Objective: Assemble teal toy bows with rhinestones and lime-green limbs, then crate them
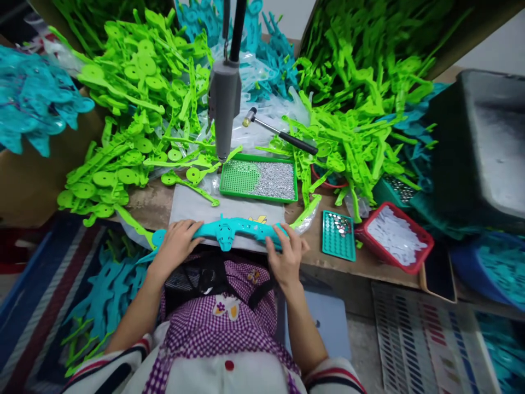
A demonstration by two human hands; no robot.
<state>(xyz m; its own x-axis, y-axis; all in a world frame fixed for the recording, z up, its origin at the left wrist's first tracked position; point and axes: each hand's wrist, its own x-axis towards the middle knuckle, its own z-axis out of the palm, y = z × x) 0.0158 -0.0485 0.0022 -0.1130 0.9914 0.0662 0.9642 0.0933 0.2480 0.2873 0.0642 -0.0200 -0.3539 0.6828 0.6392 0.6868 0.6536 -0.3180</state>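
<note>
The teal part (225,230) lies lengthwise across the near edge of the table (153,203), over a pale sheet (188,200), with a hand at each side. Taking that part as the clock's centre, the left hand (177,243) is at 9 o'clock, its fingers bent and closed over the part. The right hand (286,254) is at 3 o'clock, fingers somewhat spread but gripping, tips over the far side and thumb at the near side. (A round teal piece (158,238) shows just past the left hand; whether it belongs to the same part I cannot tell.)

Near 1 o'clock sits a green tray (241,178), silvery pins (276,179) filling its right side. The grey tool (224,104) hangs at 12 o'clock, tip down, and a hammer (283,133) lies farther off toward 1 o'clock. At 3 o'clock, beyond the right hand, are a teal tray (338,235) with small metal bits (too small to name) and a red basket (426,249) of white pieces (396,235). Lime parts heap up at 10 to 11 o'clock (139,82) and at 1 to 2 o'clock (348,131).
</note>
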